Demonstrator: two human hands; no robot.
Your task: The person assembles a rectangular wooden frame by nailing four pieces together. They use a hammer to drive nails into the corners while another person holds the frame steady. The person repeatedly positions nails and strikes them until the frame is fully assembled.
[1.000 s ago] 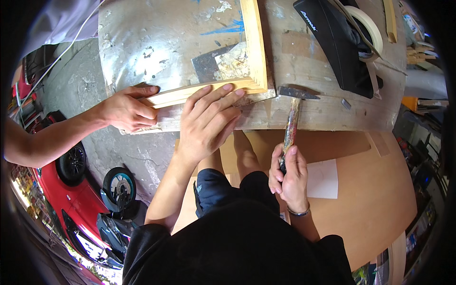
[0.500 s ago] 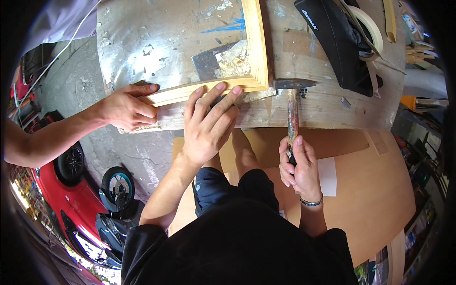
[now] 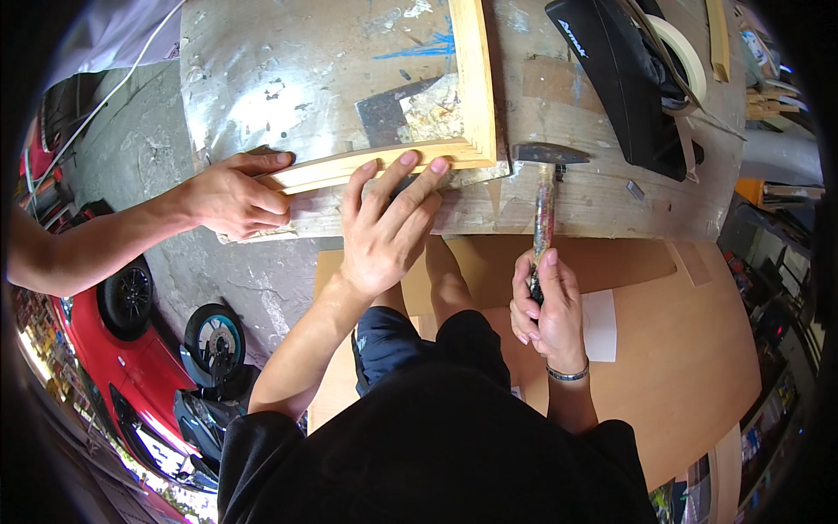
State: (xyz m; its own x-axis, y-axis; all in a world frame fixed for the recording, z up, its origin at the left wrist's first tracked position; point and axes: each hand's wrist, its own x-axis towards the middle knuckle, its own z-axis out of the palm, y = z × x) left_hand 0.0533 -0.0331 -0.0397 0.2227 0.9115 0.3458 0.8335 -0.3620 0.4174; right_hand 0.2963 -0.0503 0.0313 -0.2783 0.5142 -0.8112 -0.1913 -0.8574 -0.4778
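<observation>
A pale wooden frame [image 3: 476,96] lies on the workbench, its near right corner facing the hammer. My left hand [image 3: 390,218] grips its near rail, with spread fingertips over the top; the thumb is hidden. My right hand [image 3: 550,306] is closed round the lower handle of a hammer [image 3: 543,205]. The handle is paint-stained, and the dark metal head is level, a small gap to the right of the frame's corner. From the left, another person's hand [image 3: 249,196] holds the other end of the same rail.
On the workbench [image 3: 594,205], a black pouch [image 3: 611,96] and a roll of tape [image 3: 679,52] lie at the far right. A dark plate [image 3: 388,115] lies inside the frame. Brown board [image 3: 672,349] is below the bench; a red car [image 3: 122,358] stands at left.
The hammer head has moved slightly right, from touching or nearly touching the frame's corner to plainly apart from it. My left hand and the other person's hand keep their hold.
</observation>
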